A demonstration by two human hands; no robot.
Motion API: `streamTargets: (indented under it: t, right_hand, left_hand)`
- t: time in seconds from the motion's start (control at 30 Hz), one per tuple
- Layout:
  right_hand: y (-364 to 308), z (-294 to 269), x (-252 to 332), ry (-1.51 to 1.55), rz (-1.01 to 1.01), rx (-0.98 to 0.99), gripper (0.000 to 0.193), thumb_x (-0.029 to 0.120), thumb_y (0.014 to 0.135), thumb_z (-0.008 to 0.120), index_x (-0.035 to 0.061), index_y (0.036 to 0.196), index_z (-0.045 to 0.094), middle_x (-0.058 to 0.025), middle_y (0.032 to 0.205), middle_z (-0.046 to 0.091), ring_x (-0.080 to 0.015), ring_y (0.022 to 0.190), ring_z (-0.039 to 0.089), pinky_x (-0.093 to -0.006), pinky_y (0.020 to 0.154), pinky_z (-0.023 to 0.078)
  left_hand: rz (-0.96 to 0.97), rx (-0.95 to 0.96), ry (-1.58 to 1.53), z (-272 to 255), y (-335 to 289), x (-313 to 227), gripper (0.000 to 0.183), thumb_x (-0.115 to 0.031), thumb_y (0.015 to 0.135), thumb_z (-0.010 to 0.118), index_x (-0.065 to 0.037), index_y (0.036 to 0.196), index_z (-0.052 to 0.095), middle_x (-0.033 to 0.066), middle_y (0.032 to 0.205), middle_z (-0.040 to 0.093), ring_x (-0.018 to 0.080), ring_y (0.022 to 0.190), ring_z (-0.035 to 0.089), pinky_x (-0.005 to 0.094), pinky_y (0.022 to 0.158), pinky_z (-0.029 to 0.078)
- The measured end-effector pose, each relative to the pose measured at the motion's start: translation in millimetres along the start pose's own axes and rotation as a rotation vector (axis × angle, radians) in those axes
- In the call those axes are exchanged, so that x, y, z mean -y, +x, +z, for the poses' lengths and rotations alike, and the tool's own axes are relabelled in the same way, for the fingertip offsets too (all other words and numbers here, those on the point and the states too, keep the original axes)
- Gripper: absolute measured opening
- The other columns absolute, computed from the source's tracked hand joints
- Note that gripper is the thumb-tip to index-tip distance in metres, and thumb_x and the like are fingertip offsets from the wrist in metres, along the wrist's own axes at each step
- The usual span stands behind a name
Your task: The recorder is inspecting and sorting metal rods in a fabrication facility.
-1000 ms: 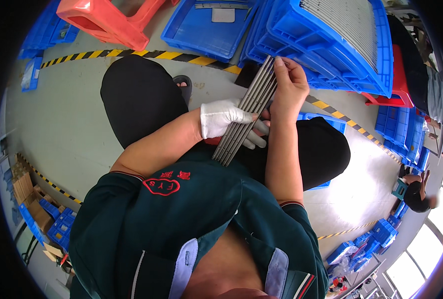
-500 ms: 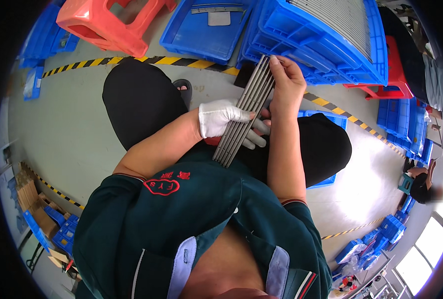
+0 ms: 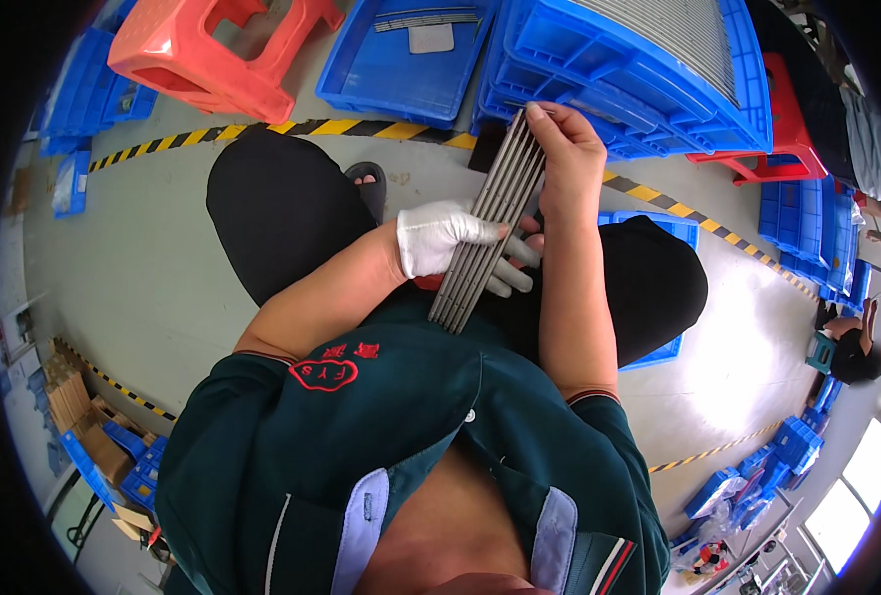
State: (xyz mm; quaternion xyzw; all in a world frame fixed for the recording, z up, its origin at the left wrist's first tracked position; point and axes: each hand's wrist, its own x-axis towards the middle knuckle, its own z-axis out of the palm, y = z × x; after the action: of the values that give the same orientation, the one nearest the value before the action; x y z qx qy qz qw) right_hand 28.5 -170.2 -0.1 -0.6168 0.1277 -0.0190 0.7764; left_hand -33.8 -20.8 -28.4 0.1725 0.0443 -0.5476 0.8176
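Holding: a flat bundle of thin metal rods (image 3: pixel 507 178), side by side, slanted, top end away from the body toward the person's right, bottom end by the shirt front.
Left hand (image 3: pixel 439 238): white glove; grip clamped around the rods at mid-length, thumb across the upper face, fingers wrapped underneath and showing on the far side.
Right hand (image 3: pixel 574 149): bare; thumb and forefinger together on the top end of the rods, the other fingers curled and partly hidden.
Rods' location: in both hands, above the lap, between the two knees in black trousers (image 3: pixel 272 208).
Crate: blue crate (image 3: pixel 609 74), top of a stack, just beyond the right hand; more rods (image 3: pixel 684 35) lie in close rows inside, up to its right edge.
Tray: shallow blue tray (image 3: pixel 391 84), on the floor left of the crate; a few loose rods (image 3: pixel 426 20) near its far edge, pale card (image 3: pixel 431 40) just below them.
Stools: pinkish-red one (image 3: pixel 153 45) left of the tray, red one (image 3: pixel 796 119) right of the crate.
Floor: grey (image 3: pixel 163 248), yellow-black tape (image 3: pixel 401 130) running along the tray's near edge.
Feet: one dark sandal (image 3: pixel 373 188), near the tape.
Background: another person (image 3: pixel 850 359) at far right, well apart.
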Motion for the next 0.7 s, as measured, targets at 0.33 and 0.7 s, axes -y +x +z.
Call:
streamTargets:
  t: [0.33, 0.7]
  right_hand:
    - [-0.3, 1.9, -0.2, 0.005, -0.016, 0.0, 0.012, 0.008, 0.082, 0.07, -0.0016, 0.09, 0.068, -0.0007, 0.078, 0.064, -0.0053, 0.068, 0.055, -0.0187, 0.063, 0.043]
    - [2.4, -6.2, -0.7, -0.031, -0.018, -0.048, 0.013, 0.009, 0.083, 0.069, -0.0014, 0.09, 0.068, -0.0005, 0.076, 0.064, -0.0062, 0.067, 0.055, -0.0193, 0.063, 0.044]
  left_hand:
    - [-0.013, -0.026, 0.005, 1.3, 1.0, 0.1, 0.034, -0.016, 0.095, 0.05, 0.0, 0.125, 0.045, 0.0187, 0.114, 0.059, 0.0379, 0.102, 0.062, 0.0499, 0.086, 0.051]
    - [0.023, -0.048, 0.021, 4.0, -2.4, -3.6, 0.033, -0.016, 0.096, 0.048, 0.0, 0.124, 0.045, 0.0198, 0.119, 0.058, 0.0357, 0.102, 0.062, 0.0482, 0.088, 0.052]
